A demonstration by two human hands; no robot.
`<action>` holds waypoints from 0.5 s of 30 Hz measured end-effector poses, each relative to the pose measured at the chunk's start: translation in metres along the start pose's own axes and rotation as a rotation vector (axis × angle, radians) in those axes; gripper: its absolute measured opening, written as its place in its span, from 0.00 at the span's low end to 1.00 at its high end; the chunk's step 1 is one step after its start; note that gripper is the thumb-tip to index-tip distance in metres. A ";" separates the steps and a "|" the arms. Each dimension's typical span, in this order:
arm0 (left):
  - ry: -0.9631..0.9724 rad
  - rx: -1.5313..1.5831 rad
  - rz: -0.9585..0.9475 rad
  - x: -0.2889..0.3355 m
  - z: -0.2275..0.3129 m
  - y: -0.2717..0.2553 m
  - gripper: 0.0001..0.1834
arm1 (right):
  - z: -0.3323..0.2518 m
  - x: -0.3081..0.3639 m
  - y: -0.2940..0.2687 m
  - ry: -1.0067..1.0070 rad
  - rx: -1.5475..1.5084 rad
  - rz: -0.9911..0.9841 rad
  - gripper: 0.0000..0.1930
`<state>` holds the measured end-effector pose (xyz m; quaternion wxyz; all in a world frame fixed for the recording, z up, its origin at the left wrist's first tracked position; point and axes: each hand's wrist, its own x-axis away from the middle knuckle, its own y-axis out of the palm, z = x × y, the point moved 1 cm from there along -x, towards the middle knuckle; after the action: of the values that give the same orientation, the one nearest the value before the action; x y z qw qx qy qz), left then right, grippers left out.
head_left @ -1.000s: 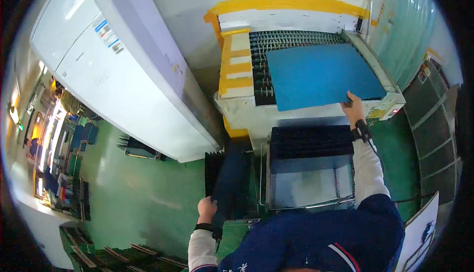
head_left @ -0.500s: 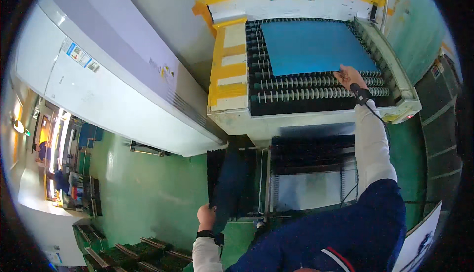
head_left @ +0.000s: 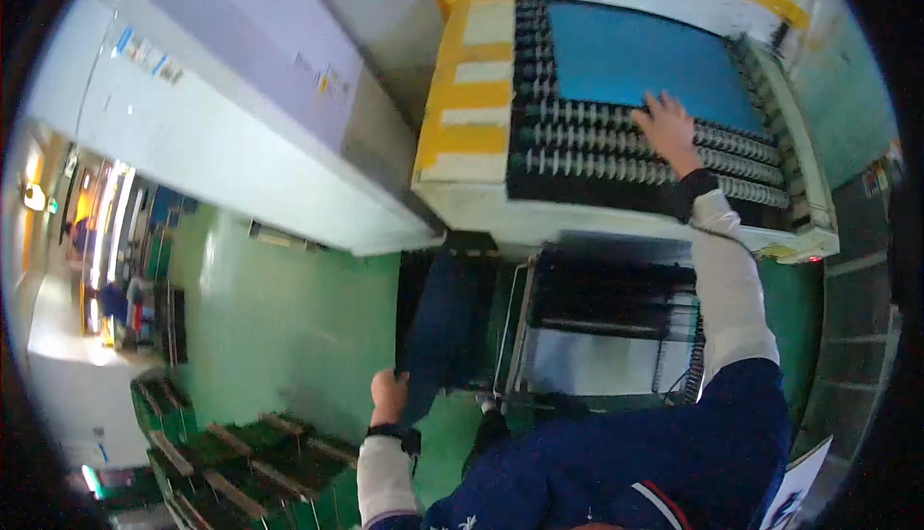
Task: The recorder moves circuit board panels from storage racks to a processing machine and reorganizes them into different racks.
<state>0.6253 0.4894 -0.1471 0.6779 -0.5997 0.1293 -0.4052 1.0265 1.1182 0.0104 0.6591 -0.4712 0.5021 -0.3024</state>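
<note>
My right hand reaches forward with fingers spread, pressing on the near edge of a blue flat sheet that lies on the black rollers of a white and yellow conveyor machine. My left hand hangs low by my side, fingers closed on the lower end of a dark blue flat panel that stands upright beside a metal cart. Both arms wear white sleeves under a dark blue vest.
A long white and grey machine cabinet runs along the left. The floor is green. Racks of green boards sit at the lower left. The metal cart holds a black ribbed tray. A white sign leans at lower right.
The blue sheet has slid farther onto the rollers, away from me, with my right hand following it. The view has moved closer to the machine. My left hand keeps its hold.
</note>
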 end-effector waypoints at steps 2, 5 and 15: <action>-0.111 -0.046 -0.083 0.006 -0.006 -0.011 0.19 | -0.007 -0.013 0.004 -0.016 -0.016 -0.034 0.30; 0.016 0.067 0.004 -0.026 0.052 -0.003 0.18 | 0.113 -0.078 0.043 -0.505 0.322 -0.055 0.30; -0.061 0.080 -0.026 -0.004 -0.002 -0.023 0.13 | -0.067 0.016 -0.056 -0.269 -0.593 -0.005 0.19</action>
<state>0.6125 0.4920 -0.1274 0.6996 -0.5857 0.0845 -0.4003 0.9728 1.0618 0.0526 0.5528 -0.6797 0.4756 -0.0793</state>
